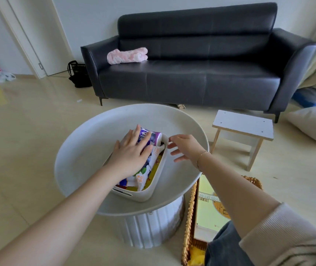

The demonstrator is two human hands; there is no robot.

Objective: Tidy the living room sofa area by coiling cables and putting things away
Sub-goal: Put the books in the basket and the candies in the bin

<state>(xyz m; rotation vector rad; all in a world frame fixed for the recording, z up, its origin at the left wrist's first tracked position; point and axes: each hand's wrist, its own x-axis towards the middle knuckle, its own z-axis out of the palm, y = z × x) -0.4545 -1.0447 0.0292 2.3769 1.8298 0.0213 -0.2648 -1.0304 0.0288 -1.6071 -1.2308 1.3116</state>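
Head view: left hand (132, 152), fingers flat, presses snack packets (149, 138) down into the white bin (161, 169); right hand (184, 147) hovers beside it, released, likely to steady it.

R wrist bracelet (203, 154), cream ribbed sleeve (280, 233), jeans (228, 246)

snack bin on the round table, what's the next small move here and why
Probably bring the right hand onto the near rim of the white bin to steady it. The left hand lies flat on the snack packets, which stick up above the rim, while the right hand hovers open just beside the bin, holding nothing.
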